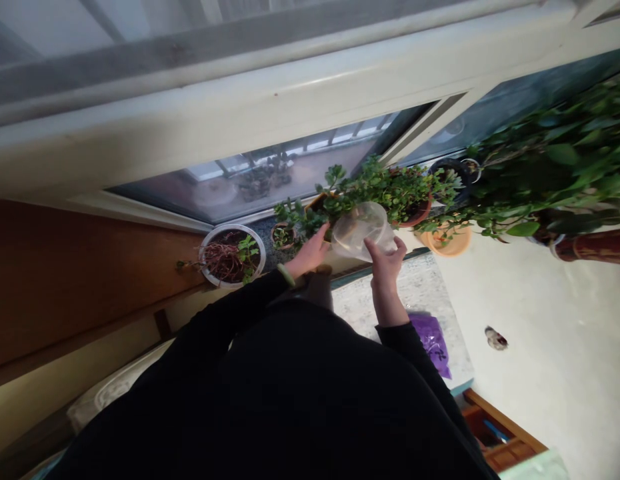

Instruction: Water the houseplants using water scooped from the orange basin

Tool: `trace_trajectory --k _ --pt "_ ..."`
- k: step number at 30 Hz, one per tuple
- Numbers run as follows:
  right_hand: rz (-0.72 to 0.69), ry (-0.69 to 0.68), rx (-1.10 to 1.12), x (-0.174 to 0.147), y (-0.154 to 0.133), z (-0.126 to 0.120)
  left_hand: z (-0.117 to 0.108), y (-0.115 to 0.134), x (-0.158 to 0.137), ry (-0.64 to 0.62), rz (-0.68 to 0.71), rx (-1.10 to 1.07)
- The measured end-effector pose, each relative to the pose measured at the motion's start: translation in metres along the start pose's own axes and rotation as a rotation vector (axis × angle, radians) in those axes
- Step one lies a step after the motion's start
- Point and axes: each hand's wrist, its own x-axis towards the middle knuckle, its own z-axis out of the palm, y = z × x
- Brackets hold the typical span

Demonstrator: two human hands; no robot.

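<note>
A clear plastic tub (pixel 361 227) is tilted in front of the potted plants. My right hand (pixel 387 263) grips its near right side, thumb on the wall and fingers round the edge. My left hand (pixel 311 255) reaches out just left of the tub, its fingers stretched toward the leaves of a jade-like succulent (pixel 334 190). Whether those fingertips touch the tub or the leaves, I cannot tell. A small pot with a little plant (pixel 283 235) stands beyond my left wrist, which wears a pale bangle (pixel 286 275).
A white round pot with reddish stems (pixel 233 255) stands at the left on the sill. To the right are a brown pot (pixel 419 212), an orange pot (pixel 447 240) and tall leafy plants (pixel 565 153). A purple bag (pixel 431 343) lies on a pale speckled surface (pixel 415 287).
</note>
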Motion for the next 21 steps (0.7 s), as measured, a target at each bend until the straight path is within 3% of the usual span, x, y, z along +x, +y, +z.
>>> trace_trajectory --k 11,18,21 --pt "0.033 -0.023 0.083 -0.002 0.001 -0.001 -0.002 0.002 -0.001 0.003 -0.016 -0.02" --pt "0.264 -0.042 0.087 -0.009 0.001 -0.019 -0.003 0.01 -0.002 0.008 -0.06 0.006" --pt "0.295 -0.046 0.103 -0.014 0.002 -0.027 -0.004 0.013 -0.003 -0.002 -0.067 0.011"
